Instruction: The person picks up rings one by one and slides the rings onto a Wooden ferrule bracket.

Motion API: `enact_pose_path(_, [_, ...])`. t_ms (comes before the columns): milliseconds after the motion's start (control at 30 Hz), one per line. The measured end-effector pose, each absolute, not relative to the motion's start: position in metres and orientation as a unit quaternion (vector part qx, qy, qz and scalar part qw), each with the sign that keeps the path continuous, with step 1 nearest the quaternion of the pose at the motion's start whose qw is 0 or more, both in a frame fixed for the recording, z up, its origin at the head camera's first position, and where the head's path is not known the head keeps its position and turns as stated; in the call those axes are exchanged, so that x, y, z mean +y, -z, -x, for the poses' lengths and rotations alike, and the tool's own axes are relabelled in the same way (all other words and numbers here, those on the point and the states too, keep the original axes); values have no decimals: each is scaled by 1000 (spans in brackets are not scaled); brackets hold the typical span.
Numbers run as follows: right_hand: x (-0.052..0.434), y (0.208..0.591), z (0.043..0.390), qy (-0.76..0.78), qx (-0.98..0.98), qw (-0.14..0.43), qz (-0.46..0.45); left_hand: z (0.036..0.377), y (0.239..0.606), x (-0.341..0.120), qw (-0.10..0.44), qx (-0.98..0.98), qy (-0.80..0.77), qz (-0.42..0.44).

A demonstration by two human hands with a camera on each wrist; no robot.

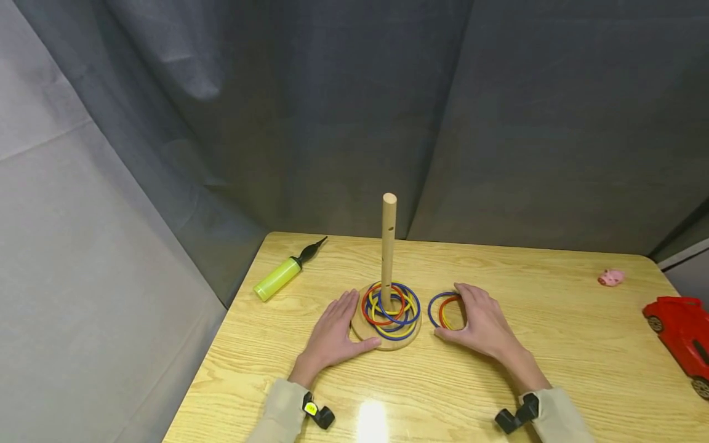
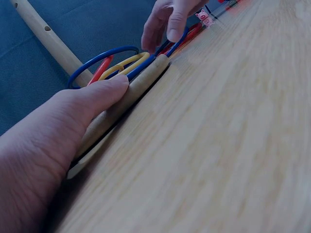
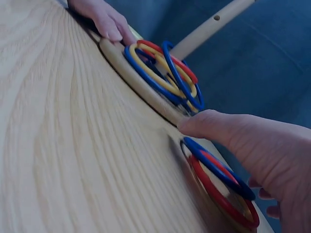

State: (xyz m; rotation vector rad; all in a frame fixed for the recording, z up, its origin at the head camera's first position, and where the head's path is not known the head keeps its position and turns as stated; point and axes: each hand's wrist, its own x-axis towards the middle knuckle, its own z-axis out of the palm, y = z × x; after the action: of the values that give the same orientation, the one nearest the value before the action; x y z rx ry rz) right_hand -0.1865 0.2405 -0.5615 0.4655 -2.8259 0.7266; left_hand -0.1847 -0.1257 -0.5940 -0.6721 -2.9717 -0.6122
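My left hand [image 1: 332, 332] lay flat, fingers released, against the peg base [image 1: 362, 332]. Just right of the base, my right hand [image 1: 482, 323] cupped the loose rings [image 1: 443, 309], fingers curled around them. I judged lifting one ring came next.

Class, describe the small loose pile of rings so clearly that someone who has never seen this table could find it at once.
Start at the upright wooden peg on its round base mid-table. Just right of that base, flat on the table, lies the loose pile of rings under the right hand. Unlike the rings around the peg, these encircle nothing.
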Motion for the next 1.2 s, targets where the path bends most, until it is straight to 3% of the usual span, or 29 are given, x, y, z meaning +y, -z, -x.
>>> enact_pose_path(333, [251,567,188,-223,-961,74,-148,184,592,-125,15,-956,199,214])
enact_pose_path(833, [250,571,199,-253,-949,104,-157,184,595,-125,19,-957,192,216])
enact_pose_path(1200, [250,534,204,-288,-935,124,-166,184,593,-125,13,-957,195,212])
